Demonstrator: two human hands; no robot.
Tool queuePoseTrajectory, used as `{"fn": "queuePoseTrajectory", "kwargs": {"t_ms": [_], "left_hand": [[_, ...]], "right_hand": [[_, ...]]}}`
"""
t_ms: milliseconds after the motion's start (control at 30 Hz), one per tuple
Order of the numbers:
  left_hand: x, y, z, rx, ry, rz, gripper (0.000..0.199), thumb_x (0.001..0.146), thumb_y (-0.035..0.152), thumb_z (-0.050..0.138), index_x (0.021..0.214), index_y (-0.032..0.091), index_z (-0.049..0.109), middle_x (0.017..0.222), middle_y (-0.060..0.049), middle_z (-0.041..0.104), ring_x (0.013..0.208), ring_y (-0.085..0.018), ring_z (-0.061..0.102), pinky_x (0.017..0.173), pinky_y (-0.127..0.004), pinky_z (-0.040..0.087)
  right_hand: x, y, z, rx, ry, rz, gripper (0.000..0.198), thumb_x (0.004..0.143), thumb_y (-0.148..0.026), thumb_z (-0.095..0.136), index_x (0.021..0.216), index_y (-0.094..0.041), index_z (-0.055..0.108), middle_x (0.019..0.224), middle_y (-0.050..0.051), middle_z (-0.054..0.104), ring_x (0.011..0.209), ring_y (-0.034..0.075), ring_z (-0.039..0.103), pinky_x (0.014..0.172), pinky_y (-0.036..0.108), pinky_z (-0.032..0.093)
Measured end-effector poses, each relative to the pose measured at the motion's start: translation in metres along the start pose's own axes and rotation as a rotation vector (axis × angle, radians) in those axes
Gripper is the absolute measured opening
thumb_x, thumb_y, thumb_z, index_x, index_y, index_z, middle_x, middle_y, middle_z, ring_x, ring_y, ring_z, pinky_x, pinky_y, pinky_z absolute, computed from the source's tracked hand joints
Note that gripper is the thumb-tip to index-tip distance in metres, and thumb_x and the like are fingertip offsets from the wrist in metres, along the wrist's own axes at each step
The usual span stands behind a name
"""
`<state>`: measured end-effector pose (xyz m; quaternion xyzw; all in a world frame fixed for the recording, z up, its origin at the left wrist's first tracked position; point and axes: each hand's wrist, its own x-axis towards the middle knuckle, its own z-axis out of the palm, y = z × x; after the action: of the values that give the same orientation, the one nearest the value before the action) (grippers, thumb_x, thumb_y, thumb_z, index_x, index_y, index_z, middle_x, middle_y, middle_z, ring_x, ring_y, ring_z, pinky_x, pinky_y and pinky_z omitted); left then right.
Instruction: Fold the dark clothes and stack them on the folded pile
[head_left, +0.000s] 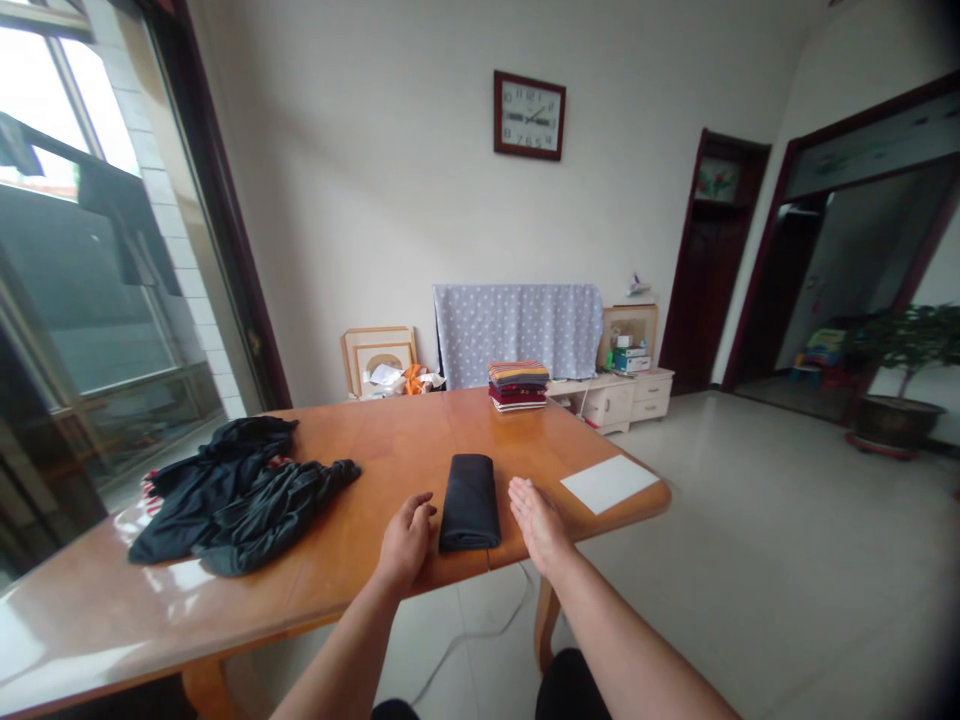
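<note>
A black garment folded into a neat oblong point(471, 502) lies on the wooden table point(390, 440) near its front edge. Just to its left is my left hand point(407, 540), apart from the cloth, with its fingers loosely curved and nothing in them. On the other side my right hand point(538, 522) is held flat, palm turned inward toward the cloth, fingers stretched out and holding nothing. A narrow strip of table shows between each hand and the folded garment.
A heap of crumpled dark clothes point(240, 500) lies at the table's left. Folded clothes point(518, 386) are stacked at the far edge. A white sheet point(609, 483) lies near the right corner. Behind stand a cloth-covered object point(521, 325) and a white cabinet point(630, 402).
</note>
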<state>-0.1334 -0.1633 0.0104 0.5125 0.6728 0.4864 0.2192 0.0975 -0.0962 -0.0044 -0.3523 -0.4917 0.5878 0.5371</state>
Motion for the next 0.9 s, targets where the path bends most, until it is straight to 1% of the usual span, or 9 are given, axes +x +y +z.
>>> {"fn": "queuePoseTrajectory", "kwargs": {"t_ms": [67,167,300,433,533,667,800,900], "left_hand": [[-0.002,0.002,0.0,-0.045,0.01,-0.01,0.049,0.088,0.038,0.039,0.125,0.016,0.063,0.11,-0.01,0.074,0.096,-0.022,0.069,0.086,-0.033,0.054],[-0.004,0.005,-0.001,-0.071,0.021,-0.016,0.049,0.086,0.039,0.039,0.122,0.016,0.064,0.108,-0.01,0.074,0.093,-0.022,0.069,0.082,-0.034,0.055],[-0.004,0.006,-0.001,-0.058,0.012,-0.009,0.047,0.087,0.038,0.039,0.119,0.016,0.065,0.106,-0.01,0.074,0.095,-0.022,0.069,0.083,-0.033,0.055],[-0.004,0.005,0.0,-0.036,-0.003,-0.011,0.045,0.089,0.038,0.04,0.119,0.017,0.065,0.107,-0.01,0.073,0.098,-0.021,0.069,0.084,-0.031,0.054],[-0.005,0.007,0.001,0.039,0.001,0.003,0.045,0.091,0.041,0.039,0.119,0.017,0.066,0.109,-0.01,0.074,0.103,-0.022,0.069,0.088,-0.031,0.052],[-0.01,0.016,-0.001,0.179,-0.005,0.023,0.046,0.095,0.048,0.038,0.115,0.02,0.068,0.113,-0.009,0.074,0.109,-0.023,0.066,0.09,-0.03,0.049],[-0.016,0.026,-0.003,0.308,-0.055,0.093,0.05,0.094,0.06,0.038,0.108,0.025,0.071,0.112,-0.006,0.074,0.106,-0.025,0.066,0.088,-0.031,0.047],[-0.016,0.03,-0.003,0.391,-0.068,0.117,0.054,0.093,0.065,0.037,0.108,0.028,0.073,0.116,-0.006,0.072,0.107,-0.026,0.065,0.089,-0.033,0.046]], "right_hand": [[0.0,0.0,-0.001,0.0,0.005,-0.006,0.071,0.095,-0.064,0.031,0.146,-0.017,0.048,0.152,0.015,0.045,0.139,0.022,0.046,0.114,0.043,0.038],[-0.001,0.0,-0.002,0.039,0.012,-0.013,0.067,0.095,-0.061,0.034,0.143,-0.018,0.051,0.151,0.014,0.047,0.138,0.023,0.047,0.114,0.045,0.038],[-0.001,0.0,-0.002,0.026,0.008,-0.017,0.066,0.096,-0.059,0.032,0.144,-0.016,0.05,0.151,0.016,0.047,0.137,0.022,0.048,0.113,0.043,0.039],[0.0,0.001,-0.002,0.022,0.024,-0.022,0.064,0.095,-0.059,0.034,0.14,-0.018,0.054,0.149,0.014,0.05,0.136,0.023,0.049,0.113,0.046,0.039],[0.0,0.001,-0.002,0.043,0.026,-0.023,0.063,0.093,-0.06,0.038,0.137,-0.019,0.057,0.147,0.014,0.052,0.136,0.024,0.05,0.113,0.047,0.039],[-0.001,0.002,-0.001,0.008,0.018,-0.03,0.065,0.091,-0.061,0.043,0.136,-0.018,0.057,0.147,0.015,0.051,0.136,0.023,0.05,0.113,0.043,0.04],[0.001,0.008,0.0,0.071,0.034,-0.049,0.062,0.083,-0.057,0.058,0.13,-0.018,0.061,0.144,0.014,0.056,0.134,0.024,0.052,0.113,0.041,0.04],[0.004,0.013,0.002,0.037,0.063,-0.058,0.06,0.079,-0.057,0.062,0.126,-0.018,0.064,0.138,0.013,0.061,0.131,0.025,0.055,0.112,0.044,0.04]]}}
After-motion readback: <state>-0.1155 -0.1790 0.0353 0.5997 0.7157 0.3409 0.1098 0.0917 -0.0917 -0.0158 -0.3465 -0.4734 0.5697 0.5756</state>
